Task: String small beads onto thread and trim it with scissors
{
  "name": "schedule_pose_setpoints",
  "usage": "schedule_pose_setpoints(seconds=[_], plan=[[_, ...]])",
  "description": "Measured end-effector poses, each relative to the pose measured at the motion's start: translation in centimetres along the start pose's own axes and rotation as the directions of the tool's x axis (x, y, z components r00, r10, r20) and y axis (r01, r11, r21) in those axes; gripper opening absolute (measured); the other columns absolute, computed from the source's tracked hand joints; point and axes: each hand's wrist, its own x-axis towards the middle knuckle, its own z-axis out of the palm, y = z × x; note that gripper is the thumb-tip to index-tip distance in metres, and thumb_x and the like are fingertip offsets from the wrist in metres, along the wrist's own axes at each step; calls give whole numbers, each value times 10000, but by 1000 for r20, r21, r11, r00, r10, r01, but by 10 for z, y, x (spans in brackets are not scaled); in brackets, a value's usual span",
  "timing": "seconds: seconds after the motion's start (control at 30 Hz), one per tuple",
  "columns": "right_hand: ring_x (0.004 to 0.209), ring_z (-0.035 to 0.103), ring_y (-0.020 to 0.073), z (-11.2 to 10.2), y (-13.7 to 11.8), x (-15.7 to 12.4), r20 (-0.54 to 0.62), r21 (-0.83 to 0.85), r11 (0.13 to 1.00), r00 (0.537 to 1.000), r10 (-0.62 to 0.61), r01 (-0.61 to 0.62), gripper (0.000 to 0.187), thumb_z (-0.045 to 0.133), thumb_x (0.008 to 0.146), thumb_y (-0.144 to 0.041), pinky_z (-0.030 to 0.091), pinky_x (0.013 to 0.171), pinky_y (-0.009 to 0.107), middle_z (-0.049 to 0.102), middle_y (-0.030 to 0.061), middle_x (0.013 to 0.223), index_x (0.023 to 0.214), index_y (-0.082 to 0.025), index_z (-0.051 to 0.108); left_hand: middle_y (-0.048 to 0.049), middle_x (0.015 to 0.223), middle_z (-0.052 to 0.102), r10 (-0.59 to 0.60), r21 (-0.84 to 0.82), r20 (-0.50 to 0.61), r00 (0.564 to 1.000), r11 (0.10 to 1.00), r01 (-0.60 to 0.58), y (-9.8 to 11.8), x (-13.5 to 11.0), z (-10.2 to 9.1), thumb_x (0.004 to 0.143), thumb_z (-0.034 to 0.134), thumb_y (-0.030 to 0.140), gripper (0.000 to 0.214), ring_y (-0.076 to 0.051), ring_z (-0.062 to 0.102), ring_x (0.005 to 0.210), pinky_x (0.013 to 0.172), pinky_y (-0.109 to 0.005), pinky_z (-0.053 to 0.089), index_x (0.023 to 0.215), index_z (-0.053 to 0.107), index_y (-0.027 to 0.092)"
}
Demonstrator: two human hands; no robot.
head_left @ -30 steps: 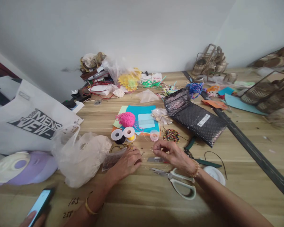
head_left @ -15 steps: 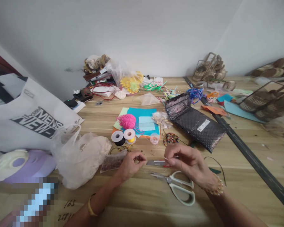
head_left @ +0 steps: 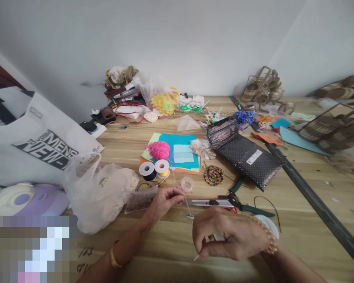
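My right hand is closed in a pinch on a thin pale cord, whose short end pokes out below the fingertips. My left hand is also closed, thumb against fingers, at the cord farther up. From there the cord slants down to my right hand; its far end is hard to trace. Beneath my right hand lie scissors, mostly covered, with a blade tip showing. A utility knife and green-handled pliers are just beyond. A small clear pink spool stands past my left fingertips.
Black and yellow thread spools, pink yarn and coloured paper are ahead. A beaded string and black bubble mailer lie right. Plastic bags crowd the left. A white round object sits by my right wrist.
My right hand has moved down and toward me with the cord, now covering most of the scissors and uncovering the knife and pliers. The small clear spool has shifted slightly left and nearer.
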Motion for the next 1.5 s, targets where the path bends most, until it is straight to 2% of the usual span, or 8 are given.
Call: schedule_pose_setpoints(seconds=[0.2, 0.3, 0.47, 0.6, 0.73, 1.07, 1.27, 1.5], plan=[[681, 570, 116, 3, 26, 6, -152, 7, 971, 959, 239, -241, 145, 502, 908, -225, 438, 633, 212, 652, 36, 798, 873, -157, 626, -133, 968, 686, 158, 32, -15, 987, 987, -158, -11, 4, 0, 728, 684, 373, 251, -224, 629, 951, 836, -338, 486, 728, 648, 124], [738, 566, 124, 0, 34, 9, -301, 141, 957, 910, 285, -253, 179, 494, 919, -291, 435, 661, 217, 639, 38, 844, 882, -154, 605, -161, 1156, 641, 138, 12, 8, 990, 990, -138, -11, 4, -1, 737, 677, 372, 235, -257, 565, 1139, 938, -381, 448, 733, 635, 140], [727, 540, 128, -4, 46, 9, -462, 181, 936, 815, 351, -301, 189, 489, 912, -305, 413, 614, 210, 606, 38, 833, 871, -146, 583, -147, 1162, 653, 139, 31, 20, 990, 990, -139, -11, 6, -3, 749, 651, 303, 157, -249, 509, 1221, 989, -376, 408, 743, 627, 147], [683, 535, 121, -3, 56, 8, -435, -21, 912, 825, 360, -409, 129, 483, 896, -223, 402, 631, 218, 611, 17, 780, 853, -156, 584, -106, 906, 713, 123, 197, -1, 992, 973, -120, -9, 4, -4, 757, 608, 256, 130, -219, 643, 931, 813, -315, 483, 743, 649, 133], [668, 538, 123, 1, 58, 12, -376, -172, 882, 857, 353, -439, 76, 513, 855, -146, 400, 632, 224, 613, 22, 796, 839, -157, 587, -42, 673, 669, 97, 374, -34, 995, 924, -78, -6, 1, -3, 757, 579, 219, 118, -154, 593, 631, 603, -248, 450, 742, 651, 126], [625, 527, 114, 6, 63, 14, -307, -236, 894, 902, 303, -380, 128, 503, 836, -97, 394, 584, 201, 605, 20, 752, 787, -151, 608, -20, 646, 639, 187, 342, -208, 960, 933, -108, 9, -2, -7, 756, 568, 217, 119, -124, 572, 578, 556, -215, 442, 773, 650, 132], [758, 618, 150, 11, 56, 15, -215, -295, 892, 933, 288, -343, 189, 515, 859, -148, 445, 676, 224, 671, 43, 929, 1002, -187, 632, -42, 714, 677, 198, 341, -241, 950, 934, -108, 9, 3, -15, 787, 541, 204, 127, -136, 603, 605, 591, -238, 474, 804, 644, 130], [954, 610, 211, -6, 72, 17, -517, -488, 729, 832, 201, -480, 246, 493, 904, -248, 485, 782, 301, 618, 97, 1092, 1126, -188, 579, -64, 806, 686, 406, 739, -89, 910, 640, -213, 11, 11, -20, 795, 564, 116, 131, -182, 614, 811, 770, -298, 465, 773, 688, 154]])
